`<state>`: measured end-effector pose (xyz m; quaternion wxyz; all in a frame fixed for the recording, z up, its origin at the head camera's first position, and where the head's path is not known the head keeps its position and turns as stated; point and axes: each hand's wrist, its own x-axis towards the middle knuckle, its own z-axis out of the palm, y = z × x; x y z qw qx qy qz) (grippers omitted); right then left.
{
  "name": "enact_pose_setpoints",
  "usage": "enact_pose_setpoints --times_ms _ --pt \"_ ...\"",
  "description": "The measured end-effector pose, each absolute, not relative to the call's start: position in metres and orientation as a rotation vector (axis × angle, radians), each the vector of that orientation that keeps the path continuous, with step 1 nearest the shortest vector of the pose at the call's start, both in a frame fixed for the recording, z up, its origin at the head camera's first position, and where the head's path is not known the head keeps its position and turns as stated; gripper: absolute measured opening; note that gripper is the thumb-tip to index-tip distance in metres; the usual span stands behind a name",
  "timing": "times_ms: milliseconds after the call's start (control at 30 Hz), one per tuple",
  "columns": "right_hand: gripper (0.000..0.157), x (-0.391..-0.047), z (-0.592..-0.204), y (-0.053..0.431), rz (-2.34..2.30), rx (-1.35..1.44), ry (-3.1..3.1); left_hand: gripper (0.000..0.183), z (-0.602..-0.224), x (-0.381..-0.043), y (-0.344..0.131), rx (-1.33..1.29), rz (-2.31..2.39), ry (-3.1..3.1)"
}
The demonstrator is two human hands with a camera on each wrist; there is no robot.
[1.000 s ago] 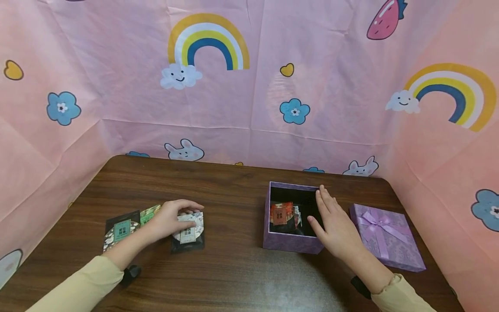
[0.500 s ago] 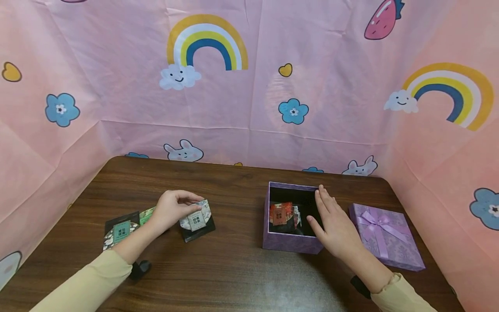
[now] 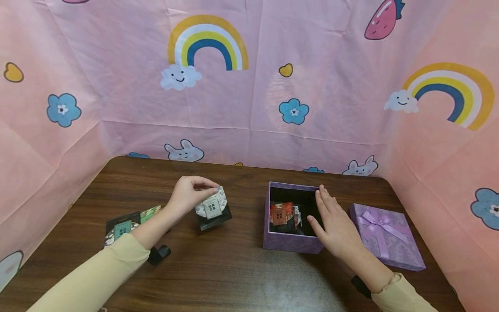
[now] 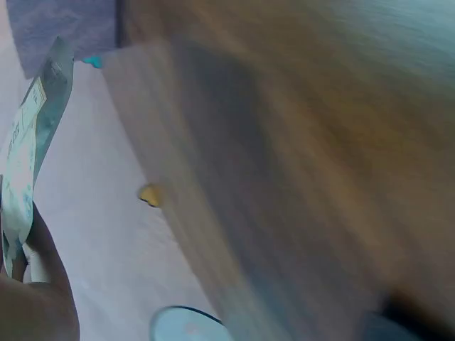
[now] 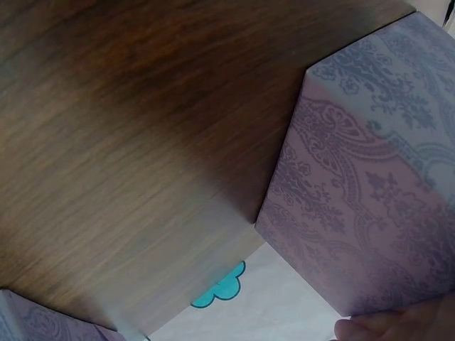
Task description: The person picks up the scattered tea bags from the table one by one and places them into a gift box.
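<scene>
My left hand (image 3: 190, 193) pinches the top edge of a tea sachet (image 3: 212, 208), white-patterned above and black below, in the head view. It hangs tilted over the table, left of the purple gift box (image 3: 294, 245). The left wrist view shows the sachet (image 4: 34, 131) nearly edge-on, with the hand (image 4: 39, 305) at its lower end. With fingers straight, my right hand (image 3: 338, 227) rests against the right wall of the open box. Inside lie an orange-red tea sachet (image 3: 280, 216) and other packets partly overlapped. In the right wrist view, fingers (image 5: 398, 323) touch the box's patterned side (image 5: 348, 185).
Right of the box lies its purple lid (image 3: 386, 236) with a ribbon bow. A black sachet with a green label (image 3: 122, 229) and a green-yellow one (image 3: 149, 213) lie at the left, partly behind the left arm. Patterned pink cloth (image 3: 253, 143) surrounds the brown table (image 3: 241, 268).
My left hand has moved right and away from me, carrying the white-and-black tea sachet from beside the other sachets toward the box. The right hand and the box have stayed in place.
</scene>
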<state>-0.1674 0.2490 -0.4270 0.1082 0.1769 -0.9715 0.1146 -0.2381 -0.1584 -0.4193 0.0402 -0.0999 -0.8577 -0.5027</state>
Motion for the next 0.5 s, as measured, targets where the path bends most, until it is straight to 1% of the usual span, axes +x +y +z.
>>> enact_pose_setpoints --times_ms 167,300,500 --pt "0.075 -0.168 -0.427 0.249 0.335 0.518 -2.863 0.016 -0.402 -0.248 -0.135 -0.315 -1.651 -2.595" --pt "0.075 -0.168 -0.427 0.25 0.334 0.519 -2.866 0.017 -0.387 -0.249 -0.112 -0.328 -1.717 -2.582" --pt "0.075 -0.169 -0.427 0.249 0.336 0.518 -2.866 0.015 -0.369 -0.25 -0.078 -0.397 -1.782 -2.552"
